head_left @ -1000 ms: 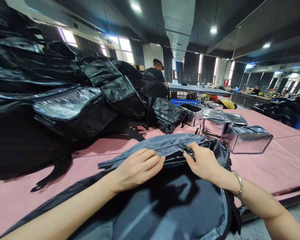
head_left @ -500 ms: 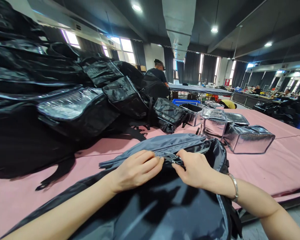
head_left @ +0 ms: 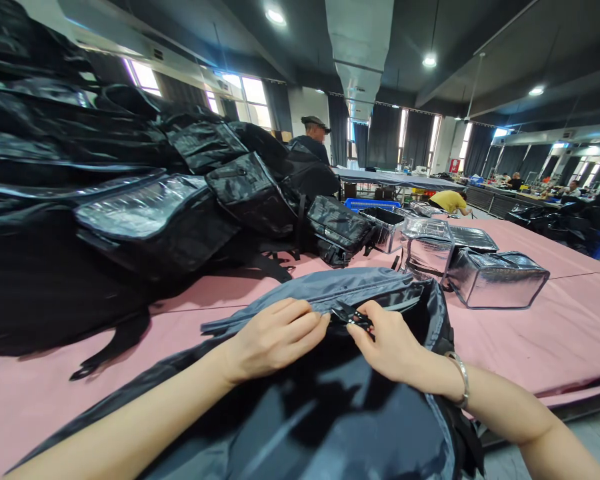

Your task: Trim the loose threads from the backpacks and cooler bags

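Note:
An open backpack [head_left: 340, 413] with a dark grey-blue lining lies in front of me, its mouth towards me. My left hand [head_left: 277, 339] is closed, pinching the lining's seam edge near the top of the opening; the exact bit between the fingertips is hidden. In my right hand [head_left: 393, 339], thumb and fingers are closed round small black thread snips [head_left: 351, 315]. Their tips point left, close to the left fingertips and the seam. A grey flap [head_left: 300, 290] of the bag lies spread behind both hands.
Black bags [head_left: 170, 220] are heaped high on the left of the pink-covered table [head_left: 510, 340]. Silver foil-lined boxes [head_left: 500, 280] stand at the back right. A blue crate [head_left: 373, 204], a person in dark clothes [head_left: 310, 141] and one in yellow [head_left: 449, 200] are beyond.
The snips have turned slightly in my right hand, which has shifted a little right and down. My left hand keeps its pinch. In the background, the person in yellow has risen further into view.

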A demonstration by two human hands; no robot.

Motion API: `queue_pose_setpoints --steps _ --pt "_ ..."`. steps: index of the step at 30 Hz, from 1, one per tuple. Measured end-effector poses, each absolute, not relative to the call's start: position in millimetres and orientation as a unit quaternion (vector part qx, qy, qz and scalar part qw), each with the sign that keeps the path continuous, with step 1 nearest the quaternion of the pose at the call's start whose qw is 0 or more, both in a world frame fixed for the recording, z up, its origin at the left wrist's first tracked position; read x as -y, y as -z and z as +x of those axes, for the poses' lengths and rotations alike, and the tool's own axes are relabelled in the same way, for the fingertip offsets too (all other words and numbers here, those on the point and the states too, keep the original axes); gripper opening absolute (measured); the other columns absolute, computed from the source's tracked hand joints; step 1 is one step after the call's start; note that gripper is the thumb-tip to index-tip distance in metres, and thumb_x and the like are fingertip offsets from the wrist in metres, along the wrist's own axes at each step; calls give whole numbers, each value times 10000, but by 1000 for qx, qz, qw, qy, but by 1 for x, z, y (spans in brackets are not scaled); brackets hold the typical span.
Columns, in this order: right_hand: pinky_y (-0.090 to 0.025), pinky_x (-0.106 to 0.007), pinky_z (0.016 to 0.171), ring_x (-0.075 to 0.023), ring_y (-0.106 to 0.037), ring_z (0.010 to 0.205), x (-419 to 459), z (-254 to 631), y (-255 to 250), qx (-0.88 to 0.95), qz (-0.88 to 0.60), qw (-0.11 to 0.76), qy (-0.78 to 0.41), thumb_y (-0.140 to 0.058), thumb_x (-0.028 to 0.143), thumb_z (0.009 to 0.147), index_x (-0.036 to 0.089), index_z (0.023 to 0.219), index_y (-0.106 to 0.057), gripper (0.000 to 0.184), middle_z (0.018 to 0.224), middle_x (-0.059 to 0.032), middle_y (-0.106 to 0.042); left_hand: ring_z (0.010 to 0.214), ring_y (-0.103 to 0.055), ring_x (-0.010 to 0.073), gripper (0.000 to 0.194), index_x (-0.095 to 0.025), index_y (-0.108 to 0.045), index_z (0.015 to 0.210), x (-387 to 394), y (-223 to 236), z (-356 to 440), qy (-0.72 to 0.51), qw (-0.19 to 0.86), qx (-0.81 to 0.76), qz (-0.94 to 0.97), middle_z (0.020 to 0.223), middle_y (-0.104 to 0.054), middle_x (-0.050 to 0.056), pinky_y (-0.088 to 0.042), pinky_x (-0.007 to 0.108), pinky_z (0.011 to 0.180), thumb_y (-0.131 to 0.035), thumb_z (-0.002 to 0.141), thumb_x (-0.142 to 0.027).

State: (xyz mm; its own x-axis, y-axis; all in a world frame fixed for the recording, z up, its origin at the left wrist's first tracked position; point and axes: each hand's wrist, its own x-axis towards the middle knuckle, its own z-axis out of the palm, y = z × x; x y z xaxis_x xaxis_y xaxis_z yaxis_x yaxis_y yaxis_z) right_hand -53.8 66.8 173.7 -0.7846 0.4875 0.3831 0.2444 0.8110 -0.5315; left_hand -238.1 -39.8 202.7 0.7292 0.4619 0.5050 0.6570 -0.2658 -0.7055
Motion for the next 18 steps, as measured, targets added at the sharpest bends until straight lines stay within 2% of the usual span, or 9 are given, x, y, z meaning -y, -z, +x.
queue_pose_setpoints --steps 2,6,10,15,18 --pt "-410 -232 625 -145 -593 709 -68 -56 -172 894 -197 277 -292 -481 286 870 163 958 -550 166 827 -36 -651 605 -526 138 129 -153 -574 867 39 -203 -237 122 475 366 -791 633 -593 12 -445 274 572 -491 821 -65" --pt "-396 -212 585 -105 -525 625 -71 -58 -173 864 -202 269 -376 -478 326 866 159 868 -575 193 747 6 -610 606 -533 123 55 -161 -593 813 36 -202 -236 214 410 434 -773 662 -595 23 -459 256 591 -542 818 -142" --pt "-373 -202 550 -86 -472 577 -72 -59 -173 851 -203 265 -406 -486 352 859 164 847 -570 207 691 37 -567 642 -584 116 126 -162 -609 837 34 -203 -236 273 336 532 -727 708 -635 24 -474 224 623 -494 856 -211" --pt "-389 -206 574 -100 -528 615 -71 -56 -174 868 -205 265 -367 -470 329 874 167 877 -570 190 746 12 -616 630 -593 119 204 -188 -634 778 31 -209 -230 259 257 598 -714 691 -643 0 -460 212 584 -463 851 -271" --pt "-397 -224 600 -134 -593 668 -68 -52 -180 908 -216 246 -262 -470 310 883 171 955 -558 179 790 -18 -653 615 -569 116 205 -185 -601 718 30 -209 -224 241 275 609 -704 680 -618 3 -439 208 553 -437 835 -225"
